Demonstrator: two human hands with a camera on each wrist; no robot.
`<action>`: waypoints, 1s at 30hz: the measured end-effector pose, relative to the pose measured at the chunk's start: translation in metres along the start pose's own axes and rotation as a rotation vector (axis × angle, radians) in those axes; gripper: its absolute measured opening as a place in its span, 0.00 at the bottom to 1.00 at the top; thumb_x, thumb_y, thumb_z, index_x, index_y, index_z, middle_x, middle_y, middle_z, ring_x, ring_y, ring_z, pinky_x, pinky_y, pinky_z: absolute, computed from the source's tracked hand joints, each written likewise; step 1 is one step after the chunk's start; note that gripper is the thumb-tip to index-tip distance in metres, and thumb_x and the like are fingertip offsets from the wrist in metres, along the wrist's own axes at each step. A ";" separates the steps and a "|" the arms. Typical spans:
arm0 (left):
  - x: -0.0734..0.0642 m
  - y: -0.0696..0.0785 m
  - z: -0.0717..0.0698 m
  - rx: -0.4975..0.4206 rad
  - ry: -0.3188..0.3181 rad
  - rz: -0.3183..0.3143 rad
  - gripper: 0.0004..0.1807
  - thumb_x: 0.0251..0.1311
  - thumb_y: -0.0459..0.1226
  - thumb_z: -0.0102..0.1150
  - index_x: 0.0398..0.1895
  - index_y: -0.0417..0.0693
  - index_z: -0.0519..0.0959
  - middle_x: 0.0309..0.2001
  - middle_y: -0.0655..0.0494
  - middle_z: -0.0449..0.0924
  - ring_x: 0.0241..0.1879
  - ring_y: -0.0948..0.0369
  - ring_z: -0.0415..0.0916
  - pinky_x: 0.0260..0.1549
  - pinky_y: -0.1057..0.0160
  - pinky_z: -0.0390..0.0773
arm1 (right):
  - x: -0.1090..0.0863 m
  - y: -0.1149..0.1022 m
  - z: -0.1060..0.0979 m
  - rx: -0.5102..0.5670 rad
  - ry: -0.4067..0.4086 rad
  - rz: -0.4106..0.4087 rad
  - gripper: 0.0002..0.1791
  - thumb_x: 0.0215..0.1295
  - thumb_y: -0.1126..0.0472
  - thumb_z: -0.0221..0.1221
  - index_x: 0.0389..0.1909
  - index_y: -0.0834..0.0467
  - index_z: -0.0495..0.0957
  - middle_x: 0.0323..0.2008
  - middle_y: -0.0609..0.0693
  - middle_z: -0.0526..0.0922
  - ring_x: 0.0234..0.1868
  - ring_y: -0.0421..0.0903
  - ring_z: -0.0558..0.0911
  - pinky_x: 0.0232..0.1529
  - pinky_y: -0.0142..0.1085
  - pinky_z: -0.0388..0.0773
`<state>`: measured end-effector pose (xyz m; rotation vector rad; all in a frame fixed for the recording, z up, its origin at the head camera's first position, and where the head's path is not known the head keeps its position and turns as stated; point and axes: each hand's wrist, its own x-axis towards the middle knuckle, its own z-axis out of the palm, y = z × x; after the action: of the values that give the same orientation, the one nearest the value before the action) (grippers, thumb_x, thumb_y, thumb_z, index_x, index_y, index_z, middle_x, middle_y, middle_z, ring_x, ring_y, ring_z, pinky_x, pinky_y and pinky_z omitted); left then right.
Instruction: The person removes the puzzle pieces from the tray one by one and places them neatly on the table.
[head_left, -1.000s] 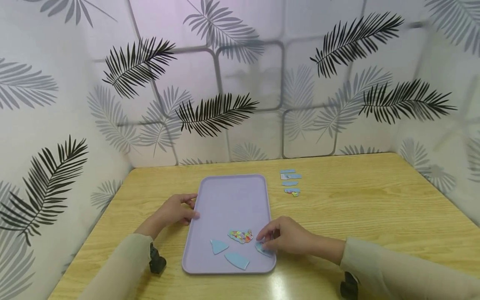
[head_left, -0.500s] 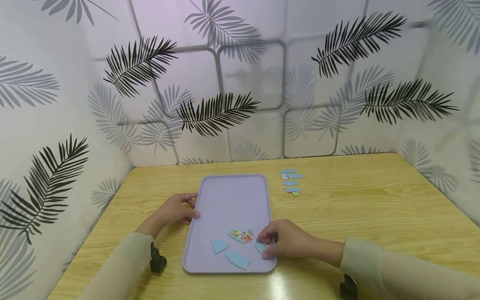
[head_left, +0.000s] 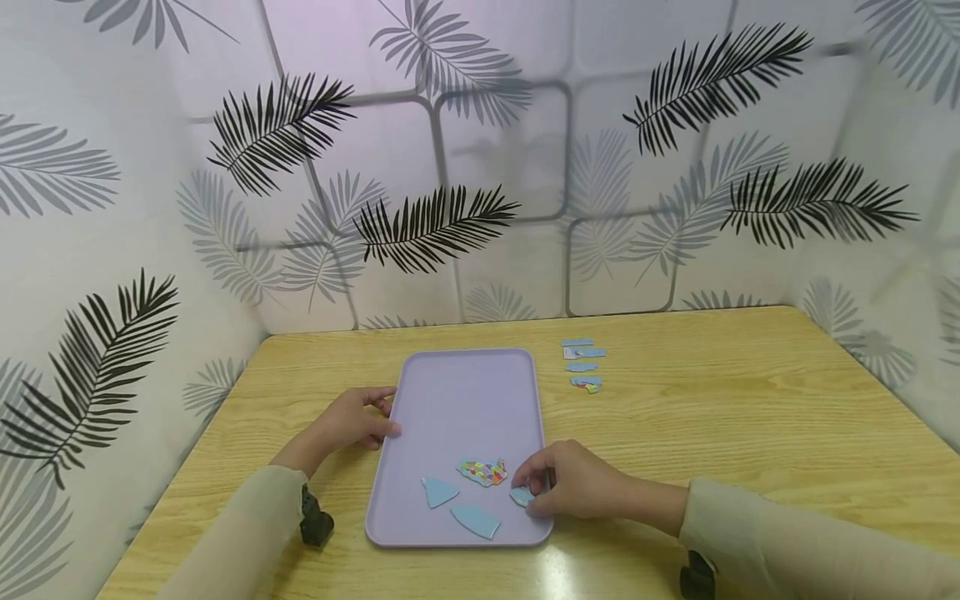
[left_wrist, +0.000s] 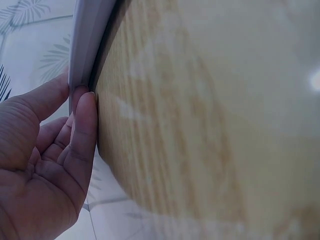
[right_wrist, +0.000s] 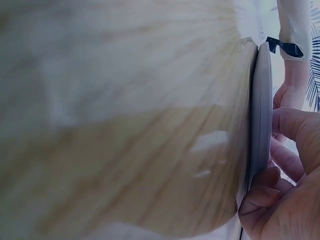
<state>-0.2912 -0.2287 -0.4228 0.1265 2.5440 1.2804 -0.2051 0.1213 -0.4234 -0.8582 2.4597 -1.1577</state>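
Observation:
A pale purple tray (head_left: 468, 400) lies on the wooden table. My left hand (head_left: 354, 419) grips its left rim; in the left wrist view the thumb is over the tray edge (left_wrist: 90, 45) and a finger sits against its outer side. Over the tray's lower right, my right hand (head_left: 577, 482) pinches a light blue puzzle piece (head_left: 521, 495) between thumb and fingers, partly covering it. Left of that piece is a multicoloured, map-like puzzle piece (head_left: 483, 472). Two more light blue pieces lie nearby, a triangular piece (head_left: 438, 492) and a longer curved piece (head_left: 476, 522).
Beyond the tray's upper right corner, several small puzzle strips (head_left: 582, 367) lie in a column on the table (head_left: 712, 392). The lowest strip (head_left: 587, 383) has coloured patches. A leaf-patterned curtain (head_left: 480, 167) stands behind the table and at both sides.
My right thumb and fingers have shifted around the light blue piece, with the thumb now at its near side. The left hand and the tray stay where they were.

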 end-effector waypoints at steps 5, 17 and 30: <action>0.001 0.000 0.000 -0.010 0.000 -0.003 0.40 0.53 0.31 0.71 0.70 0.40 0.65 0.45 0.46 0.72 0.25 0.60 0.76 0.25 0.61 0.81 | 0.000 0.001 0.000 0.010 0.007 -0.005 0.13 0.47 0.69 0.71 0.35 0.54 0.86 0.24 0.41 0.77 0.25 0.38 0.73 0.25 0.28 0.70; 0.001 0.001 0.000 -0.001 0.000 0.000 0.40 0.53 0.31 0.71 0.70 0.39 0.66 0.45 0.47 0.72 0.25 0.60 0.75 0.26 0.61 0.82 | 0.000 -0.003 -0.011 0.026 0.035 0.014 0.14 0.50 0.69 0.69 0.39 0.54 0.86 0.27 0.42 0.78 0.27 0.41 0.75 0.28 0.30 0.74; 0.000 0.002 0.002 0.017 0.014 -0.016 0.40 0.53 0.32 0.72 0.70 0.40 0.66 0.45 0.48 0.73 0.25 0.60 0.75 0.25 0.61 0.81 | 0.001 0.007 -0.028 0.057 0.078 0.012 0.13 0.51 0.67 0.70 0.39 0.56 0.87 0.26 0.44 0.78 0.29 0.42 0.76 0.30 0.30 0.76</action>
<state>-0.2913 -0.2265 -0.4226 0.1016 2.5630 1.2580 -0.2224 0.1404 -0.4109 -0.7960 2.4766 -1.2731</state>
